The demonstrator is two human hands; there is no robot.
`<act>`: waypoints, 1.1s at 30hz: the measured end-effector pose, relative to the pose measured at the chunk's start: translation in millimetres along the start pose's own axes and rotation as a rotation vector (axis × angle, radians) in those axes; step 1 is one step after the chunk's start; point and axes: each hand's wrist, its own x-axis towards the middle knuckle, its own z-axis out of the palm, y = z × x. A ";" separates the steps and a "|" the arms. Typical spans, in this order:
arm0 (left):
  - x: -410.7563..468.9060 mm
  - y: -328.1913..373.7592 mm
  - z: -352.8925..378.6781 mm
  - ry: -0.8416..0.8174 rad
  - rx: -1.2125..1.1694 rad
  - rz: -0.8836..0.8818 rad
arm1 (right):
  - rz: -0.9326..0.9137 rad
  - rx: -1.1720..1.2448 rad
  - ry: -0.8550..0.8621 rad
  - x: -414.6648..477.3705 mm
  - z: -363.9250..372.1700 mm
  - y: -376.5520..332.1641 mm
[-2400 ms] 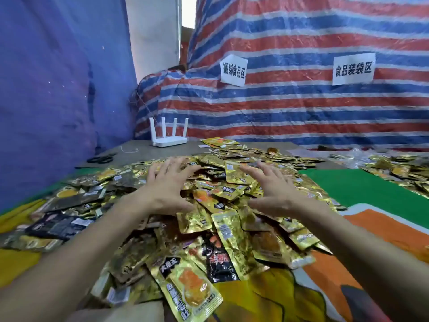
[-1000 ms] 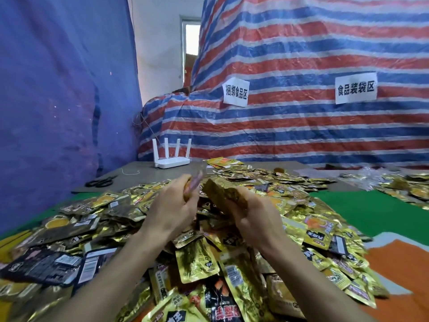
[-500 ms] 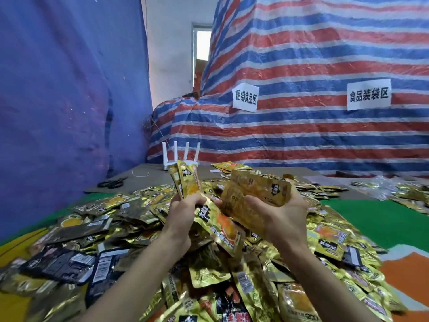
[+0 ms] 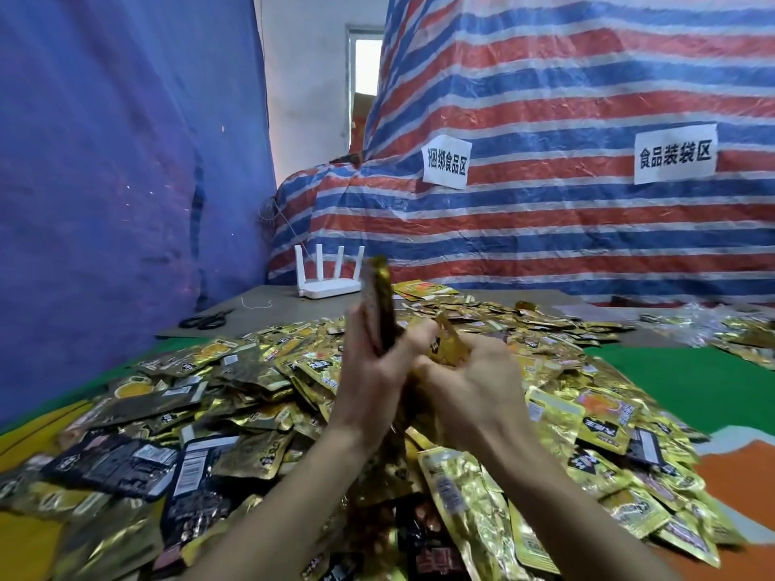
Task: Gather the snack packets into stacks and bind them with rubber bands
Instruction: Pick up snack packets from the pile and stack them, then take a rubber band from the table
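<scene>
hands now pressed together; upright packet stack (image 4: 380, 304) clasped in left hand (image 4: 369, 375) fingers (image 4: 356, 329), gold packet (image 4: 448, 343) pinched by right hand (image 4: 476, 387)

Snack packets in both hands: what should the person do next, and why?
Probably slide the gold packet in the right hand flat against the upright packets that the left hand grips: the two lots are held side by side, not yet one stack.
</scene>
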 end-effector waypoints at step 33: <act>-23.4 -46.3 -16.4 -0.351 0.142 -0.223 | -0.037 0.173 -0.157 -4.5 15.1 41.1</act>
